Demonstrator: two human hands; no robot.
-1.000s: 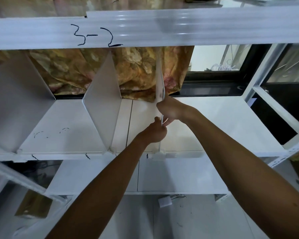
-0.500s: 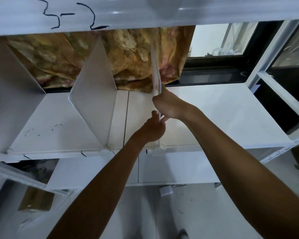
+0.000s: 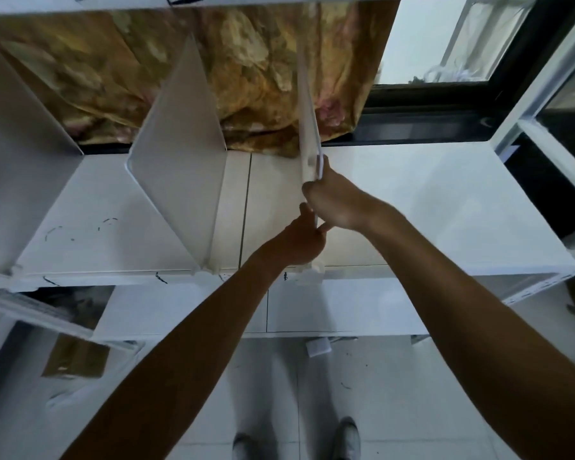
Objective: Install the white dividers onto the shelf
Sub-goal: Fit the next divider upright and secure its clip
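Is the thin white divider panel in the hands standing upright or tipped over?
Upright: the thin white divider panel stands edge-on, gripped by left hand and right hand.

white shelf, upright dividers

The divider in my hands is plain white, and so are the two dividers already standing, the middle one and the far-left one. The shelf under them is glossy white, with a few black pen marks scrawled on its left part and along its front lip. Behind it hangs a cloth in mottled gold, tan and brown, with a pinkish patch near its lower right edge. The window frame is black. The floor is pale grey tile, and my shoes are grey.
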